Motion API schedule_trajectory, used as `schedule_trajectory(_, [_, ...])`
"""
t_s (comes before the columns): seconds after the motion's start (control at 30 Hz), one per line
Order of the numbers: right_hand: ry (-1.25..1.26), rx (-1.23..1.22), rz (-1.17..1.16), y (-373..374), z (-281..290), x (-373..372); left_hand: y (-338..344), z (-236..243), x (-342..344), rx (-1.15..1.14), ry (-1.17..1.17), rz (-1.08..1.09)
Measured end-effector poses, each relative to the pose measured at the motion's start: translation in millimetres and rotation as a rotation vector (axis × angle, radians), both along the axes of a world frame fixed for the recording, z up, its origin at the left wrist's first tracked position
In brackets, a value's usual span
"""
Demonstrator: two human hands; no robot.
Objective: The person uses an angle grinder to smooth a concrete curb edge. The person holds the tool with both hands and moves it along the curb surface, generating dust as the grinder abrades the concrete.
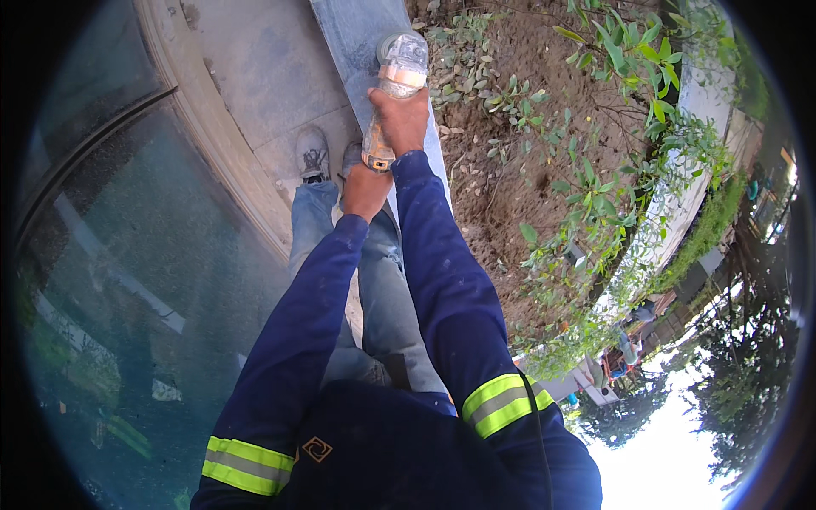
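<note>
Both my hands hold a dusty orange-and-grey angle grinder [403, 75] over a narrow grey stone ledge [353, 34]. Its head and round disc lie at the far end, against or just above the ledge's top; I cannot tell if they touch. My right hand [404, 121] is wrapped round the body just behind the head. Closer to me, my left hand [366, 192] grips the rear end of the tool. Dust coats the grinder's head.
A planting bed [484, 144] of brown soil, leaves and shrubs borders the ledge on the right, with a curved pale wall [693, 161] beyond. To the left are paving [263, 68] and a large glass pane [161, 255]. My shoe [313, 153] stands beside the ledge.
</note>
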State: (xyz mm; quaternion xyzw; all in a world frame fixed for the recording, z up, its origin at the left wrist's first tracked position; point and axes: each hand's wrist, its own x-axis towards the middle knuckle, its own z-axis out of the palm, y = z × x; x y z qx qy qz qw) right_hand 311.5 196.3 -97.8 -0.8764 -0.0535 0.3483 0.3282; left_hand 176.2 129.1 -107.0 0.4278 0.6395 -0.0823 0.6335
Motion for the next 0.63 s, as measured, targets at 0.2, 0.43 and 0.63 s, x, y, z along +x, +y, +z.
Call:
schedule_trajectory(0.2, [-0.026,0.099,-0.118,-39.8,-17.5,-8.1,-17.8,9.5,-8.6,0.088,0.047,-0.169])
schedule_trajectory(0.43, [0.054,0.035,-0.091,-57.5,4.9,-46.6,-47.1,25.7,-43.5,0.048,0.032,-0.076])
schedule_trajectory(0.63, [0.039,-0.044,0.024,-10.3,6.4,-29.5,-8.4,15.1,-24.3,0.041,0.016,-0.01])
